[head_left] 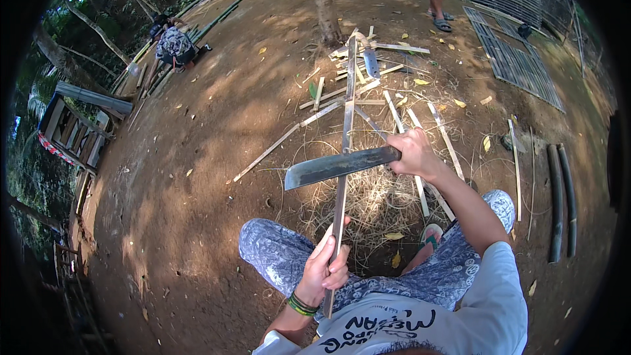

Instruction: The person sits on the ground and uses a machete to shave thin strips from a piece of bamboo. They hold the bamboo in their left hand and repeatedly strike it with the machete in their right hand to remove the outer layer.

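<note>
1. We find the left grip (322,266) clenched around the near part of a long strip (348,121), fingers wrapped about it and a short tail left below, apparently to steady it along the body's midline.
2. We find the right grip (413,154) clasping the handle of a machete (328,168). Its blade lies crosswise over the strip and points left, an angle that, in our judgement, lets it bear on the strip's length while the left grip stays clear of the edge.
3. The strip runs away from the seated person, between the knees, to a pile of offcuts (401,47). We cannot tell whether its far end rests there.
4. A knife (371,64) lies on the pile, seemingly parked beyond the blade's path.
5. Shavings (374,197) are heaped beneath the machete, between the legs, where we judge they would naturally drop.
6. The surface is bare brown ground (197,204), dappled with shade and dotted with yellow leaves. Two dark poles (556,204) lie side by side at right.
7. The place is outdoors: we note a tree trunk (324,10) ahead, a slatted panel (519,59) lying at upper right, a crouching person (175,46) at upper left and another standing near the panel.
</note>
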Available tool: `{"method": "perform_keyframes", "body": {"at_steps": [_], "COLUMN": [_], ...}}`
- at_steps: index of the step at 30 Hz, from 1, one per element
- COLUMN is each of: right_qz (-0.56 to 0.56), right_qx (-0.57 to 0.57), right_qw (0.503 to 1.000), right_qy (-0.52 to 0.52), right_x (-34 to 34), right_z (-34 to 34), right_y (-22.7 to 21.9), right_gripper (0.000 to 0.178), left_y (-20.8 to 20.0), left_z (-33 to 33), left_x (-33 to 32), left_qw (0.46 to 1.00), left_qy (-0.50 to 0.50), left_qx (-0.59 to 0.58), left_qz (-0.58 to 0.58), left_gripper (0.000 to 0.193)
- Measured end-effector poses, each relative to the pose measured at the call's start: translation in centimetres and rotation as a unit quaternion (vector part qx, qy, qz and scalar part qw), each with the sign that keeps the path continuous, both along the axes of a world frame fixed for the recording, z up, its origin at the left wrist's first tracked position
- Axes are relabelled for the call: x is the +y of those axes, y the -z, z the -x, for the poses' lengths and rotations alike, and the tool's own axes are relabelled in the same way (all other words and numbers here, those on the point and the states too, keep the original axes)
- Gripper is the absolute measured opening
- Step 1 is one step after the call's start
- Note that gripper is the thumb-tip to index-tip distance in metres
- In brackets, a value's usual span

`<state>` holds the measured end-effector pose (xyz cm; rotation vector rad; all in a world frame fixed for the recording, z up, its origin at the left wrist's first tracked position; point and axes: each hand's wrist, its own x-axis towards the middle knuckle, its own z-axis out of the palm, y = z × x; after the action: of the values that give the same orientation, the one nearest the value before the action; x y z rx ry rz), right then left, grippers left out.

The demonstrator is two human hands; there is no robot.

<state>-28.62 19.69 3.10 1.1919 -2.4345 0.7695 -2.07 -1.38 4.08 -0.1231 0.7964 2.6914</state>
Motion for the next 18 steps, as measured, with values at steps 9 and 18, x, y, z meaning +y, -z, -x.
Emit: {"method": "perform_keyframes", "body": {"at_steps": [9, 18], "right_qz": [0.028, -0.023], "right_qx": [-0.069, -0.118], "right_qw": [0.997, 0.989], "right_qy": [0.004, 0.089], "right_x": [-1.1, -0.4], "right_z": [-1.7, -0.1], "right_y": [-0.2, -1.7], "right_gripper": [0.009, 0.012], "left_y": [0.6, 0.6], "left_z": [-0.9, -1.0], "left_x": [-0.2, -0.6], "left_qw": [0.999, 1.0], "left_qy": [0.016, 0.024], "left_qx": [0.033, 0.01], "left_qz": [-0.04, -0.016], "left_gripper": [0.049, 0.049]}}
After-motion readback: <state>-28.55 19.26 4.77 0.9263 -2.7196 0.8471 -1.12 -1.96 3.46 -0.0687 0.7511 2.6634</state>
